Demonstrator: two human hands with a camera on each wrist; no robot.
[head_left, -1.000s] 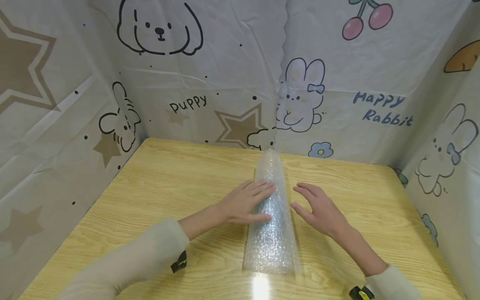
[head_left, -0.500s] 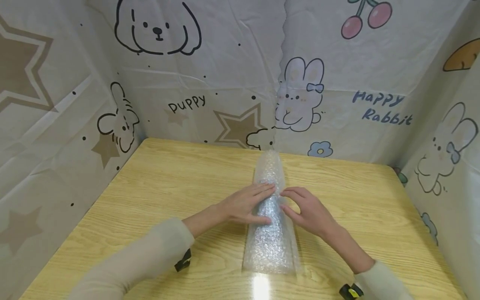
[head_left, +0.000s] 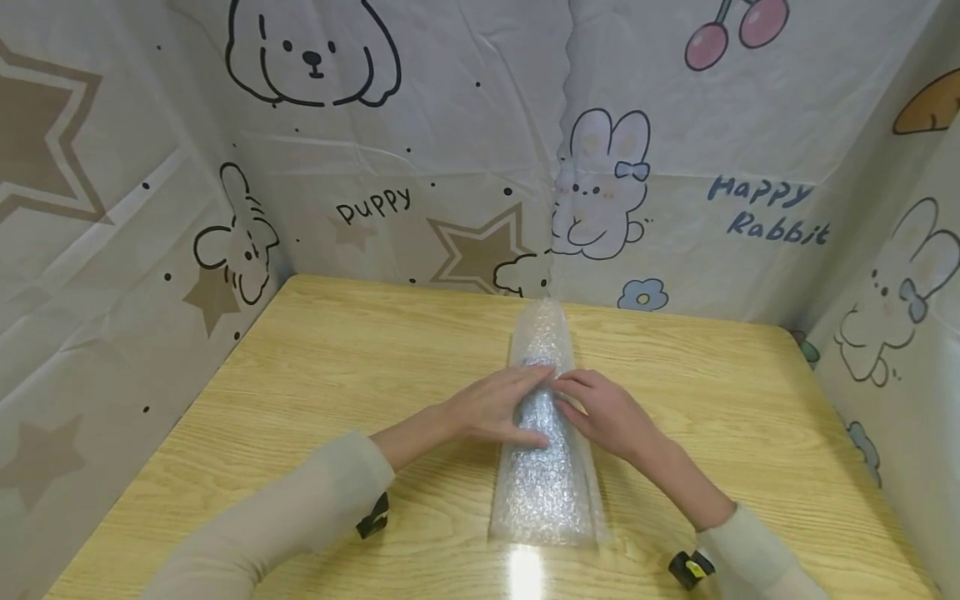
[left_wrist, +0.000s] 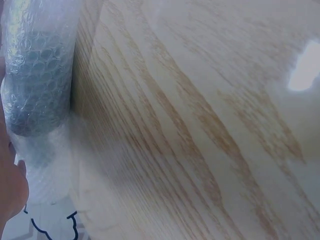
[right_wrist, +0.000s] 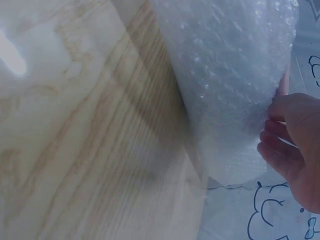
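Note:
A roll of clear bubble wrap (head_left: 543, 500) lies lengthwise on the wooden table (head_left: 375, 333), wide toward me and tapering at the far end. Through its layers a bluish, rounded thing (left_wrist: 40, 85) shows in the left wrist view; its kind is hidden. My left hand (head_left: 491, 408) rests over the roll's left side, fingers stretched and thumb spread. From the right, my right hand (head_left: 615, 417) touches the top of the roll with its fingertips, close to the left fingertips, thumb and fingers slightly apart. In the right wrist view its fingers (right_wrist: 277, 150) bend at the wrap's edge.
Pale cloth (head_left: 465, 125) printed with cartoon animals and stars hangs behind the table and along both sides. The table's far edge runs just behind the wrap's narrow end. A bright light reflection lies in front of the roll.
My right hand has moved left from beside the roll onto its top, up to the left fingertips. The left hand has stayed on the wrap, shifting only slightly.

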